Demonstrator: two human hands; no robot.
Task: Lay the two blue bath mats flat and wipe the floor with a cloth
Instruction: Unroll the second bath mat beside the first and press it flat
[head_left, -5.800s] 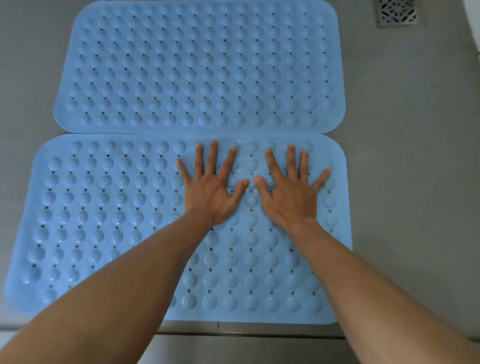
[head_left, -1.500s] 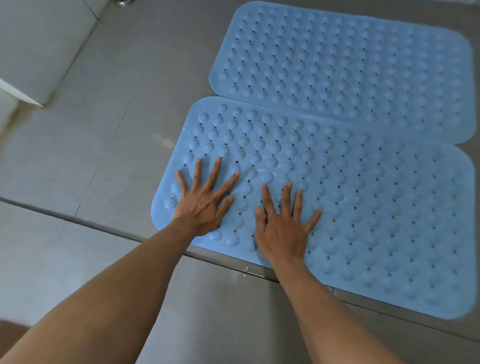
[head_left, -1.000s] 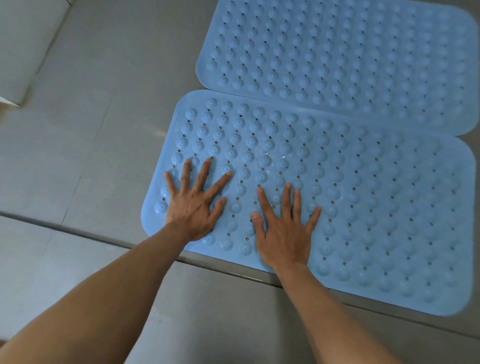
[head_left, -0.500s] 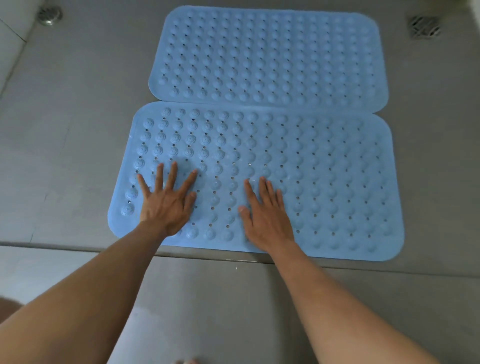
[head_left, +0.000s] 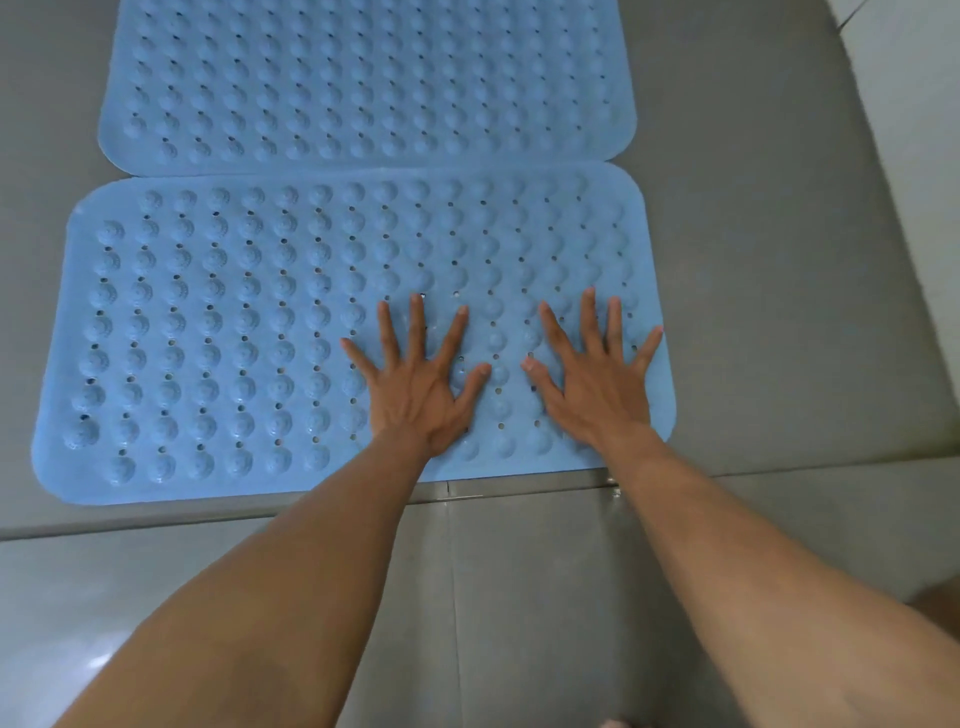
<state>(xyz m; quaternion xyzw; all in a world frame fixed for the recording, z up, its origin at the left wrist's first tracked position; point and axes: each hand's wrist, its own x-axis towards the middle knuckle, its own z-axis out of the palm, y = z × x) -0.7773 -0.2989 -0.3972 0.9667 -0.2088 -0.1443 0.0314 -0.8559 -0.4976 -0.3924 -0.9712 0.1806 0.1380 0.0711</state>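
On near mat (head_left: 208, 338), both hands (head_left: 415, 400) (head_left: 592, 395) flat

Both hands, left (head_left: 415, 387) and right (head_left: 592, 376), fingers spread flat on the near blue mat's (head_left: 218, 332) right half.

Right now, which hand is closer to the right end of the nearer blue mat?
Right. The right hand presses flat beside that end of the nearer mat, little finger reaching its edge; the left hand lies flat nearer the mat's middle.
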